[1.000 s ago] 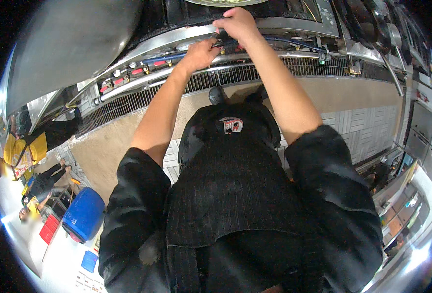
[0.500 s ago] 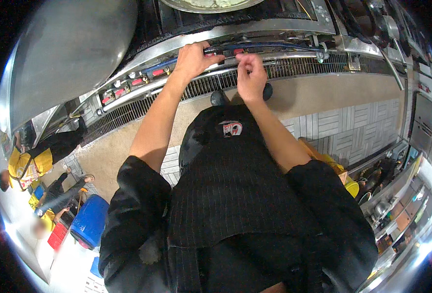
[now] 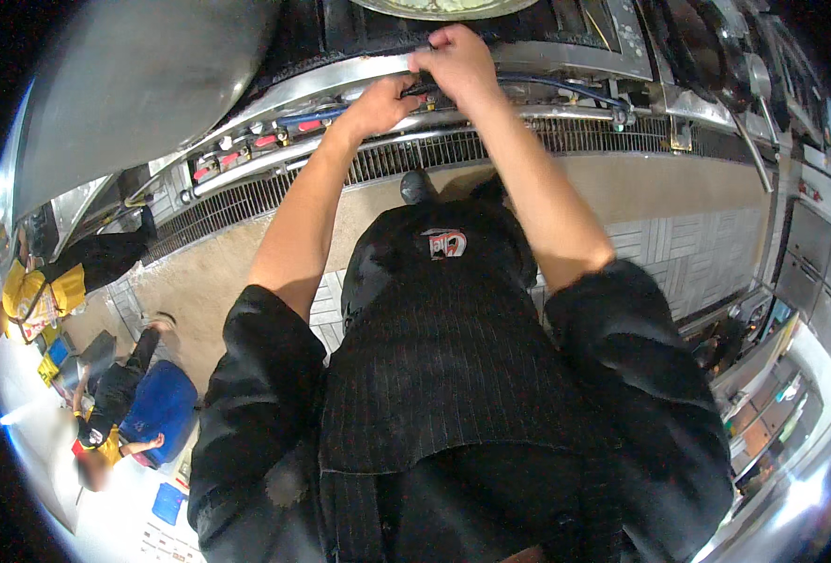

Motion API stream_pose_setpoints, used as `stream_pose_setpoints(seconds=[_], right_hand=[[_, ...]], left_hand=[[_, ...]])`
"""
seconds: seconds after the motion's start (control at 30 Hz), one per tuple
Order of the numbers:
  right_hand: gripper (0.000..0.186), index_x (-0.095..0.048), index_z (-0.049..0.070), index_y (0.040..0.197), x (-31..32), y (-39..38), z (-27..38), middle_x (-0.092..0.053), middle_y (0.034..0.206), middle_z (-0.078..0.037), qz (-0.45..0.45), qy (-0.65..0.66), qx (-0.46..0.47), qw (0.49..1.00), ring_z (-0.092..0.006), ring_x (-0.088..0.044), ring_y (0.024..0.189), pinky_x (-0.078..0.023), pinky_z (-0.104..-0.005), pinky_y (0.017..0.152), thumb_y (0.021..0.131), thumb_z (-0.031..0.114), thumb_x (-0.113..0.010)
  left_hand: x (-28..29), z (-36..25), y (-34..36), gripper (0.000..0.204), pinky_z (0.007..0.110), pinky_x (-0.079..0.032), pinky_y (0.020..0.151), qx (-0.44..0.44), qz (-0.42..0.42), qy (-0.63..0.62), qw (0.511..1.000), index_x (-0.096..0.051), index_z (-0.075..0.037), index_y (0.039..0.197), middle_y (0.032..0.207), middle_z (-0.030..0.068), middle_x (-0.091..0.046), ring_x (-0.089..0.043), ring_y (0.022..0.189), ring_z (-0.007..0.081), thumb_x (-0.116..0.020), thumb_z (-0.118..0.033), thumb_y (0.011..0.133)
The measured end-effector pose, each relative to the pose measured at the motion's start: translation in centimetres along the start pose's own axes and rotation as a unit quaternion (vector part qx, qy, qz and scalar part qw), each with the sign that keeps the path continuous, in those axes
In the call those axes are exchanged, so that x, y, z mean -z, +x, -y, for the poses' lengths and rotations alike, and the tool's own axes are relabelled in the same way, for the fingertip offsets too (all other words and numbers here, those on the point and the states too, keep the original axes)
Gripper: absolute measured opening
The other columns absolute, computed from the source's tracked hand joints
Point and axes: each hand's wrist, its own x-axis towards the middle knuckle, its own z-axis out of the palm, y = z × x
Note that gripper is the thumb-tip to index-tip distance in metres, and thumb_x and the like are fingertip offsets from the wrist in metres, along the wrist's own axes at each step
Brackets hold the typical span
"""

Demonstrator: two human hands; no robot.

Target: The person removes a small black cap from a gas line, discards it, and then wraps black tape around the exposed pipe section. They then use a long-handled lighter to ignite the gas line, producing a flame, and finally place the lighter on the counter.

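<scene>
My left hand (image 3: 378, 106) is at the stove's front, fingers closed around something small and dark that I cannot make out. Just above and right of it, my right hand (image 3: 459, 64) reaches over the metal front edge, its fingers curled and pressed together; whatever they hold, if anything, is hidden. A blue hose (image 3: 556, 83) runs along the stove front behind both hands. Red-handled valves (image 3: 265, 141) line the pipe to the left. Beyond my right hand, a round pan (image 3: 453, 17) with pale contents sits on the black stove top (image 3: 359, 33).
A big metal dome-shaped surface (image 3: 134, 94) fills the upper left. A floor grate (image 3: 378, 164) runs below the stove. Two people in yellow and black are at the far left, near a blue barrel (image 3: 160, 408). Shelves (image 3: 762, 403) stand at the right.
My right hand has moved up and left, from below the hose to over the stove's front edge. My left hand has shifted slightly right and down.
</scene>
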Motion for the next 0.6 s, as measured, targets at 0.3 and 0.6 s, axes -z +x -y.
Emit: stream_pose_setpoints(seconds=[0.3,0.6], right_hand=[[0.031,-0.047,0.005,0.103,-3.3,-13.1,-7.7,-0.066,0.114,-0.012,0.033,0.364,0.028,0.931,-0.0159,-0.066,0.102,-0.050,-0.0302,0.092,0.085,-0.013,-0.064],[0.016,-0.059,0.004,0.100,-0.7,-9.9,-6.4,-0.065,0.095,-0.009,-0.227,0.085,0.067,0.968,-0.0232,-0.063,0.080,-0.053,-0.0364,0.077,0.086,0.000,-0.066]], left_hand=[[2.5,-0.7,1.6,0.043,0.032,-0.050,0.077,0.074,0.064,-0.146,0.984,-0.069,0.005,0.113,0.088,0.0149,-0.072,-0.065,0.081,0.0176,-0.068,-0.028,0.085],[-0.6,-3.2,-1.1,0.039,0.047,-0.057,0.080,-0.007,-0.112,0.130,0.985,-0.076,-0.004,0.095,0.080,0.0212,-0.073,-0.072,0.081,0.0406,-0.083,-0.039,0.079]])
